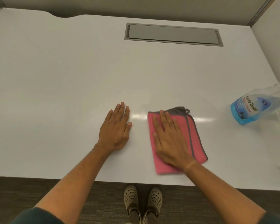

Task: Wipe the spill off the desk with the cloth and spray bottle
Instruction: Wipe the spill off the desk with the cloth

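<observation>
Head view, looking down: the right hand lies flat, fingers spread, pressing a folded pink cloth on the white counter. The left hand rests open and empty beside it. A blue spray bottle stands well apart at right. Wiping appears underway; no spill is plainly visible.

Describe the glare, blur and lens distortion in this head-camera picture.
Head view: glare streaks cross the desk between the left hand and past the cloth; the spray bottle at the right edge is smeared and stretched; wide-angle bending curves the desk edges; lighting is soft, shadows faint.
</observation>
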